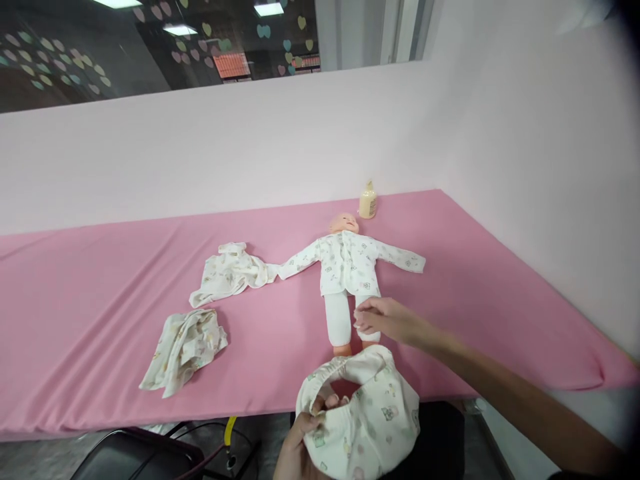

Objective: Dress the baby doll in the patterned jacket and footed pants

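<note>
On a long tabletop (75, 347) draped in pink cloth, a small baby doll (346, 267) in a white printed top and white leggings is lying on its back, arms spread, head pointing toward the pale pink wall (250, 153); the person's right hand (385, 319) is reaching in from the lower right and resting on the doll's leg near the ankle, fingers curled loosely around the limb in a light grip; the left hand (305, 437), low at the near edge of the frame, is closing its grip on the elastic waistband of a pair of white printed baby trousers (365, 413), holding the opening stretched wide just short of the doll's bare feet; a cream-coloured plastic bottle (368, 200) is standing upright just beyond the doll's head, close to the wall; two crumpled white printed garments are lying to the left, one (230, 272) touching the doll's outstretched sleeve, the other (185, 348) nearer the front edge and well apart from the doll; a dark chair seat (135, 457) is showing below the tabletop's front edge; a dark window (150, 47) with pastel heart stickers is running above the wall.
</note>
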Demonstrator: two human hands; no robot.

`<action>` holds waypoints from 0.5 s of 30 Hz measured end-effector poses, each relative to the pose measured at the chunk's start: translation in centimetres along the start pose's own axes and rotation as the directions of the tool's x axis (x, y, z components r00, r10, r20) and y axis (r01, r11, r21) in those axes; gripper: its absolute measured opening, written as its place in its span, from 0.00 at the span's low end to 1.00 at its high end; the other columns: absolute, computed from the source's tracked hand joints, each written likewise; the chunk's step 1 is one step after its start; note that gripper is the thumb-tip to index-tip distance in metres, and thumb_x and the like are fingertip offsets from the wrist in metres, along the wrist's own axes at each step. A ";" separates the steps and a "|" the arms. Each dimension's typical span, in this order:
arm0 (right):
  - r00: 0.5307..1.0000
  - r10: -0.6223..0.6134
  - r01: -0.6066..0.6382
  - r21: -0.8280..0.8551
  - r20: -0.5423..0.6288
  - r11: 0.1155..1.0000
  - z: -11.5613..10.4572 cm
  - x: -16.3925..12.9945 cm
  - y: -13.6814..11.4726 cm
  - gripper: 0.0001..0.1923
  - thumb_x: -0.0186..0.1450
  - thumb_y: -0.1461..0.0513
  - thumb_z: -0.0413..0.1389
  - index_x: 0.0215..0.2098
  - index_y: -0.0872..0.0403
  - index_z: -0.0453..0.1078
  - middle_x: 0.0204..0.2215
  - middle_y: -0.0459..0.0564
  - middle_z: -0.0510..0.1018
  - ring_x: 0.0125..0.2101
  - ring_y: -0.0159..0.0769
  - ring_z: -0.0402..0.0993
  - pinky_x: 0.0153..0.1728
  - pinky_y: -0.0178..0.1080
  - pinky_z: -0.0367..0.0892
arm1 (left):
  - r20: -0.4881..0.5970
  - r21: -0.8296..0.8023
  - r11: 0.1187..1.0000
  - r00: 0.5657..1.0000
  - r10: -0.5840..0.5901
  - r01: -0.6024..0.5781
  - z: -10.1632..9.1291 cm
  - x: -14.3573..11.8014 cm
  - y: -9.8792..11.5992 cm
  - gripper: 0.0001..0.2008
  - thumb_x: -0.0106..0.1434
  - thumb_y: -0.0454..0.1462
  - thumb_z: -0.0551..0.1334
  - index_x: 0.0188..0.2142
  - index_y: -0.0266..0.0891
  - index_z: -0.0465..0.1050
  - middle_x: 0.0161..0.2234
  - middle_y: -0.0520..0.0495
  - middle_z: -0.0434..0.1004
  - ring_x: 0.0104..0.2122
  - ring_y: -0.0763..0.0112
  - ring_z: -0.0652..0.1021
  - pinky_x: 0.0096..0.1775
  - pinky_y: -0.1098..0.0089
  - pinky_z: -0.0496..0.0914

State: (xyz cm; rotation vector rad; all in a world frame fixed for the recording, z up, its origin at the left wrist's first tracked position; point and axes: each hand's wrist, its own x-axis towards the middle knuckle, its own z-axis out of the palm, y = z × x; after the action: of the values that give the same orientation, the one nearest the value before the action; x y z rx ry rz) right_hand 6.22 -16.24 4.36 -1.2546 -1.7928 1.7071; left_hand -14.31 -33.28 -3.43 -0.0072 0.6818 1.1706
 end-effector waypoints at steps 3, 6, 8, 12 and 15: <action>0.989 0.112 -0.116 -0.036 -0.095 0.993 1.9 1.8 1.3 0.27 0.62 0.47 0.57 0.53 0.54 0.67 0.42 0.53 0.77 0.40 0.40 0.74 0.37 0.38 0.66 | -0.064 -0.100 0.995 0.998 -0.008 0.002 -1.7 0.5 -0.6 0.07 0.55 0.31 0.62 0.33 0.37 0.79 0.40 0.46 0.82 0.44 0.61 0.80 0.57 0.61 0.64; 0.975 0.156 -0.155 0.018 -0.156 0.988 3.2 1.8 1.6 0.33 0.61 0.46 0.58 0.59 0.54 0.62 0.45 0.54 0.75 0.43 0.41 0.73 0.40 0.39 0.65 | -0.106 -0.095 0.996 0.994 -0.010 0.000 -3.1 0.6 -0.9 0.11 0.57 0.31 0.61 0.39 0.35 0.80 0.44 0.41 0.81 0.47 0.59 0.79 0.55 0.62 0.67; 0.973 0.179 -0.175 0.042 -0.146 0.984 3.9 1.3 1.6 0.34 0.60 0.47 0.60 0.58 0.54 0.62 0.45 0.54 0.75 0.44 0.42 0.73 0.42 0.41 0.64 | -0.133 -0.048 0.999 0.991 -0.006 -0.001 -3.6 0.9 -1.0 0.14 0.56 0.31 0.62 0.42 0.34 0.80 0.44 0.40 0.82 0.47 0.57 0.80 0.53 0.61 0.69; 0.964 0.256 -0.248 0.100 -0.072 0.964 5.3 1.1 1.6 0.29 0.57 0.49 0.63 0.51 0.54 0.66 0.41 0.53 0.76 0.42 0.45 0.74 0.43 0.44 0.66 | -0.270 0.049 0.998 0.962 -0.027 0.042 -3.8 1.9 -0.6 0.20 0.53 0.33 0.65 0.47 0.37 0.78 0.34 0.43 0.82 0.45 0.51 0.80 0.49 0.60 0.72; 0.963 0.264 -0.242 0.263 -0.048 0.934 6.2 1.5 1.6 0.26 0.56 0.52 0.63 0.48 0.54 0.65 0.40 0.53 0.76 0.43 0.45 0.75 0.43 0.44 0.68 | -0.315 0.069 0.996 0.949 -0.024 0.048 -3.6 2.8 0.1 0.20 0.55 0.37 0.65 0.49 0.39 0.77 0.30 0.43 0.81 0.45 0.47 0.79 0.46 0.60 0.73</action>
State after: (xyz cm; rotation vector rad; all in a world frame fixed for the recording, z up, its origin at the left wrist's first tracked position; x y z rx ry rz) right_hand 1.15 -19.00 1.18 -1.4662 -1.3574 1.9192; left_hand -15.55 -32.12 -7.72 -0.1447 1.0036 1.1185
